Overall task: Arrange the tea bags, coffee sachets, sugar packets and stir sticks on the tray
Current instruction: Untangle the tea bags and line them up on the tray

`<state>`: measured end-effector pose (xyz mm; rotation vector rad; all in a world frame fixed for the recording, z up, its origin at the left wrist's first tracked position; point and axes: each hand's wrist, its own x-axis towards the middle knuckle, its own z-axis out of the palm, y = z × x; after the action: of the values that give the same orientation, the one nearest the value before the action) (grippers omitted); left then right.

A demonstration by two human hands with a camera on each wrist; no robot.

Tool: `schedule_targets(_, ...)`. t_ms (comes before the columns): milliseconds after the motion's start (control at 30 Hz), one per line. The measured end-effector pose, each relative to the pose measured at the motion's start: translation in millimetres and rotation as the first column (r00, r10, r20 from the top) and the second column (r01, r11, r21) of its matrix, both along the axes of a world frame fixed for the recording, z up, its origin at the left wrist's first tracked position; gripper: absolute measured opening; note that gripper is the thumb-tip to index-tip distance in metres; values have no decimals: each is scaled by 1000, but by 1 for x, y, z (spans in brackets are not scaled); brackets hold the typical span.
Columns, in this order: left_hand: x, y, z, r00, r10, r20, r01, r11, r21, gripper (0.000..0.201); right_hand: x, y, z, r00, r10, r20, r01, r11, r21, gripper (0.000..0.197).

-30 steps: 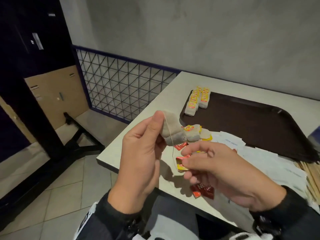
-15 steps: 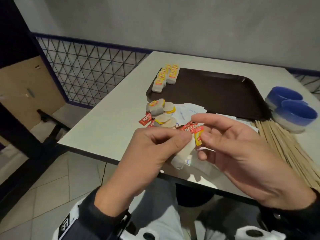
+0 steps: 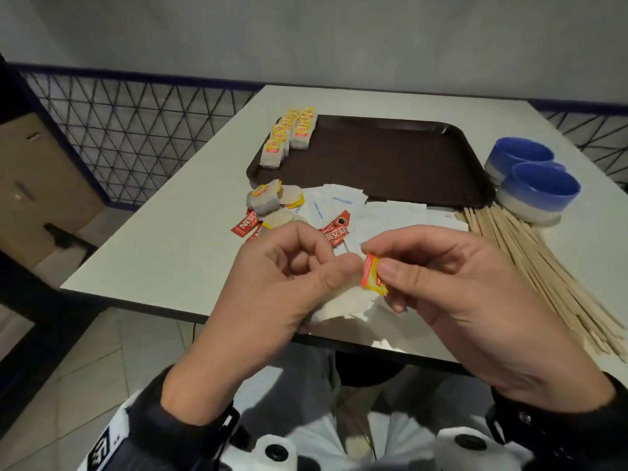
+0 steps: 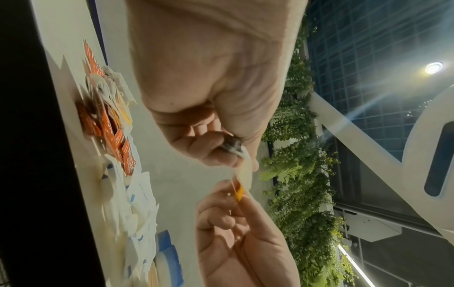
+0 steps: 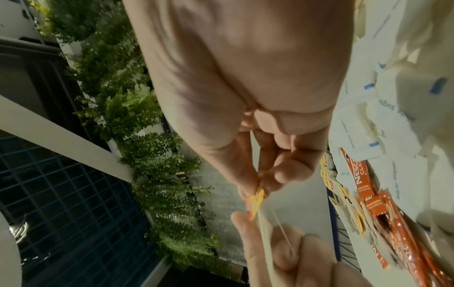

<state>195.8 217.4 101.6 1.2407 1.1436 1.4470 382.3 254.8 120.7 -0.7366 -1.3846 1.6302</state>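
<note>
While the left hand pinches a tea bag between curled thumb and fingers, the right hand pinches that bag's yellow-red tag between thumb and forefinger, just beside the left thumb. Both hands hover over the near table edge, at 6 o'clock from the tray. A thin string runs from tag to bag in the right wrist view. Brown tray lies at 12 o'clock, two rows of tea bags stacked in its 9 o'clock corner. Loose tea bags sit off the tray at its 7 o'clock, touching red coffee sachets and white sugar packets in one mixed pile between tray and hands. Stir sticks fan out on the table at 3 o'clock of the hands. Two blue bowls stand at 3 o'clock of the tray, just beside its rim, touching each other.
</note>
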Motion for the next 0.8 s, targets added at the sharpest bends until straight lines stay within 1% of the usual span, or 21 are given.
schedule_targets(67,3,0,0,999,18,-37,-17,1000,23,32,1,-1,-4,1000,-3,26,2,999,40,20)
schedule_targets(167,5,0,0,997,18,-73,-15,999,45,27,2,-2,-9,994,-38,107,25,993,119,17)
schedule_targets(233,5,0,1,996,-2,-85,7,999,54,20,3,-2,-10,989,-69,131,49,988,145,19)
schedule_targets(300,4,-1,2,997,-56,-60,60,997,56,12,3,-2,-10,987,-79,141,55,985,164,22)
schedule_targets(400,2,-4,2,992,-118,-53,122,990,70,13,1,-3,-11,989,-61,131,44,991,126,24)
schedule_targets(500,0,-6,3,987,-119,-106,129,987,93,12,-1,-5,-13,993,-30,118,24,998,53,26)
schedule_targets(633,-1,-6,4,982,-108,-154,123,988,89,14,-5,-5,-15,999,9,50,-7,999,-45,32)
schedule_targets(700,-1,-6,4,980,-104,-171,119,990,82,15,-5,-5,-16,999,13,52,-10,998,-58,34)
schedule_targets(800,-2,-6,2,988,-76,-137,89,992,92,19,-5,-5,-14,998,-49,36,50,998,-34,33)
